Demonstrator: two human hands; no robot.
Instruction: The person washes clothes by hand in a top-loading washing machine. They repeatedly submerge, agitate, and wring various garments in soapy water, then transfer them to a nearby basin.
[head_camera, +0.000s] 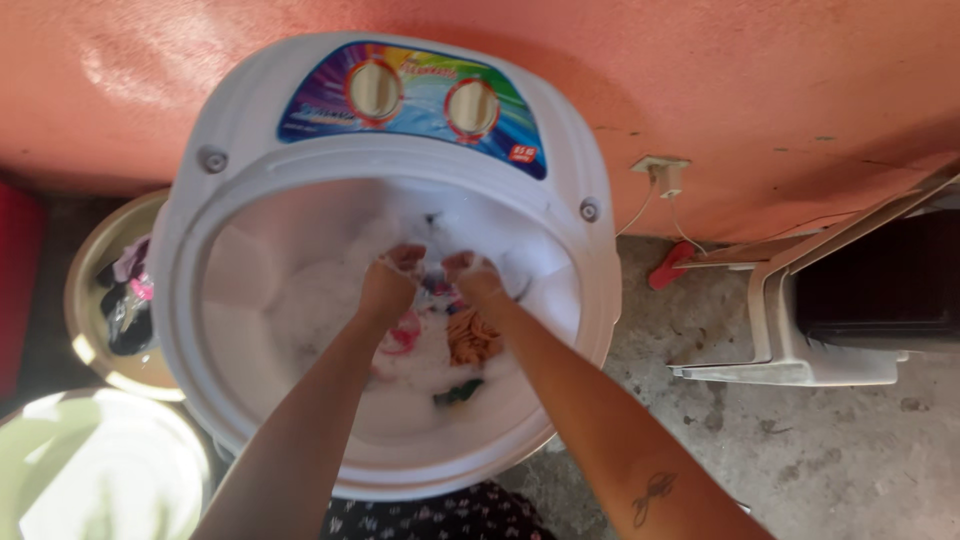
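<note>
Head view, hands (432, 278) in washer (250, 170), rainbow panel (412, 100)

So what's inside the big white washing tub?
Inside the white washing tub there is white foam with bits of coloured clothes poking out. The left hand and right hand grip cloth there. Foam hides whatever lies deeper.

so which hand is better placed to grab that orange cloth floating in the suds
Probably the right hand. The orange cloth lies just beside that forearm, on the right side of the tub. The left hand is further off, nearer the pink cloth. Both hands are foamy and seem to be gripping other laundry.
</note>
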